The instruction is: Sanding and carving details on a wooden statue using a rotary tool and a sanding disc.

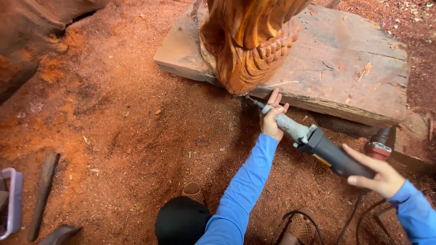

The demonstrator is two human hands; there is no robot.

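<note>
Grinder [318,143], grey neck and black body, lies slanted near the slab's [354,68] front edge, tip at the carving's [247,50] base. Left hand [272,119] fingers wrap its neck; right hand [379,172] fingers clasp its rear.

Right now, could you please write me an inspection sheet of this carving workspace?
Surface: ground covered in red sawdust.
Job's things: die grinder, tip at the base of the wood carving, which stands on a wooden slab.
Clutter: wood pieces; grey container edge; red-and-black power tool.
Hands: left hand on the grinder's neck; right hand on its rear body.
Cables: black cords.
Surroundings: log, sandals.
</note>
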